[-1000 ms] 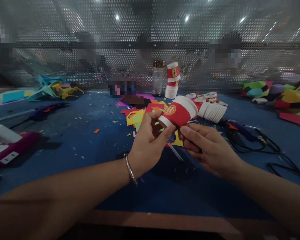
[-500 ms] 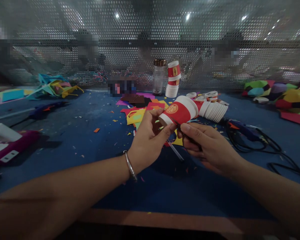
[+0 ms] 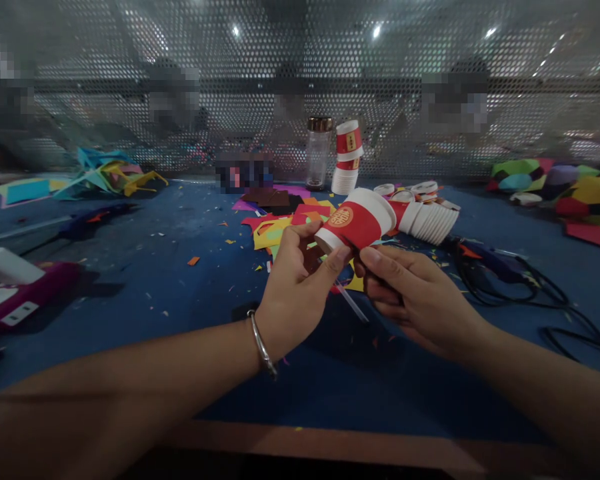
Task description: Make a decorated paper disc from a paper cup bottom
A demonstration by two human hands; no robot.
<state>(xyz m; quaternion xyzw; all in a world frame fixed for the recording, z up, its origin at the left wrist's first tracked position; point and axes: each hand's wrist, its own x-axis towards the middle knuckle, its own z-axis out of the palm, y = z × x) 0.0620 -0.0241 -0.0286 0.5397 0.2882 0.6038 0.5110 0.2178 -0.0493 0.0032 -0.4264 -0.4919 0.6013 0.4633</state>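
From the lower left corner, the left forearm slants up to a wrist wearing a silver bracelet (image 3: 261, 345); the right forearm comes in from the lower right. At centre frame, the left hand (image 3: 297, 290) grips the base of a red-and-white cup (image 3: 363, 223) between thumb and fingers, its mouth tilted toward the upper right. The right hand (image 3: 417, 293), fingers curled, pinches a slim dark thing (image 3: 351, 243), mostly hidden, against the cup's underside. Beyond lie coloured paper scraps (image 3: 273, 233).
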